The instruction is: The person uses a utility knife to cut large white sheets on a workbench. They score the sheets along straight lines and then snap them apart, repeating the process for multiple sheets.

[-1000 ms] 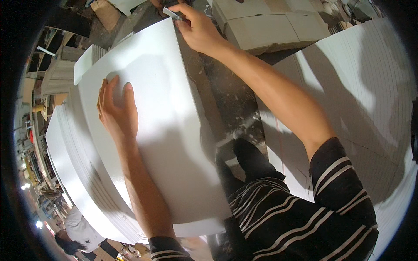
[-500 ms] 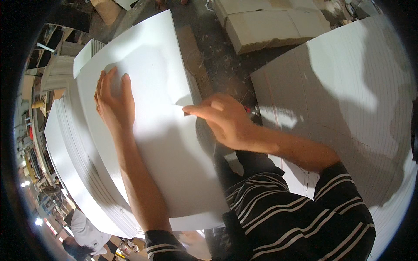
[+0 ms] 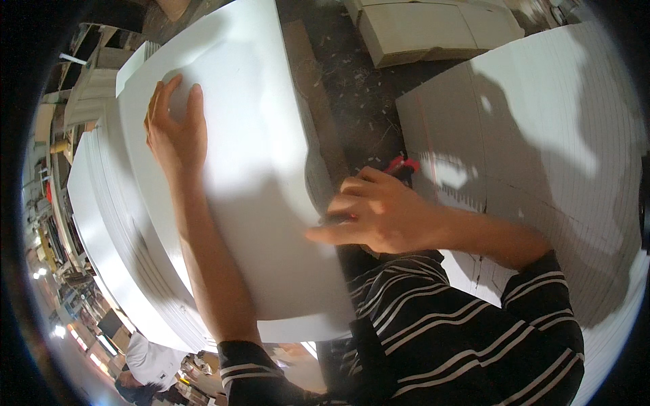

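Note:
A large white sheet [image 3: 250,135] tops the stack in front of me, its right side dipping inward in a curve. My left hand [image 3: 175,125] rests on its upper left part, fingers apart and thumb out, holding nothing. At the sheet's lower right edge is my right hand [image 3: 379,213], closed with the index finger stretched along the surface. Between its fingers is a small dark piece [image 3: 338,218], mostly hidden, so its kind cannot be made out. Just beyond that hand a red and black object [image 3: 404,166] shows in part.
More stacked white sheets [image 3: 101,203] stand to the left. A tall pale stack with lined sides [image 3: 542,135] is at the right, and a pale boxy stack [image 3: 420,30] lies at the far right. Scraps litter the dark floor [image 3: 359,115]. A person in white [image 3: 152,358] is at lower left.
My right hand has slid toward me along the sheet's right edge, still closed, and is blurred. The left hand stays on the sheet. The red and black object shows more now.

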